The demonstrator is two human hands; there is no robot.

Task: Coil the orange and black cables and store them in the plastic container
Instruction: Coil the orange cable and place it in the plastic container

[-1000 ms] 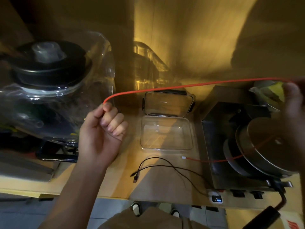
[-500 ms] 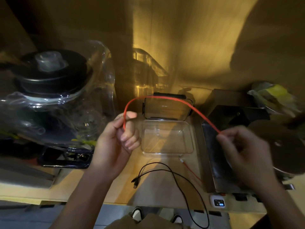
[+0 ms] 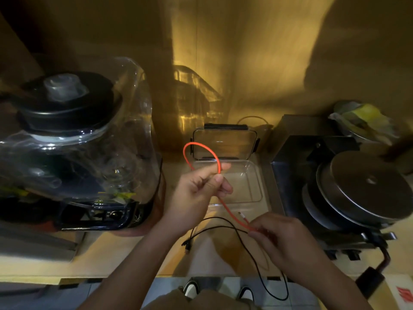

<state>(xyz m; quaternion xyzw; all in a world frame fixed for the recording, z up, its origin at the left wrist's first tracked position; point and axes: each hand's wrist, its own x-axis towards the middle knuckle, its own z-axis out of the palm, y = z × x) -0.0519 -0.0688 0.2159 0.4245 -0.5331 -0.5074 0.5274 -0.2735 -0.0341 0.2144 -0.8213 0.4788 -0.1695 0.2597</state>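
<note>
The left hand (image 3: 199, 193) is pinching the orange cable (image 3: 201, 151) between thumb and curled fingers, and a single loop of it is arching up and away from that hand, over the near-left corner of the open plastic container (image 3: 257, 186). From the pinch, the free run of the cable is slanting down and to the right, toward the person, and is ending in the right hand (image 3: 283, 238), whose fingertips are gripping it near its pale connector (image 3: 242, 214). So the cable's long axis is lying on a diagonal between the two hands: left hand farther and higher, right hand nearer and lower.

That diagonal is what the next wrap seems to be turning on. The right hand is holding the slack, so it is probably the one feeding the length up to the left hand, which is acting as the anchor for the coil.

The container is sitting on the counter (image 3: 125, 258) just behind the left hand, with its clear lid (image 3: 223, 144) standing open at the back. It is nearer the left hand, so that hand is better placed for dropping the finished coil in.

The black cable (image 3: 250, 249) is lying loose on the counter below both hands, one end trailing off the front edge, untouched and not yet coiled.
</note>
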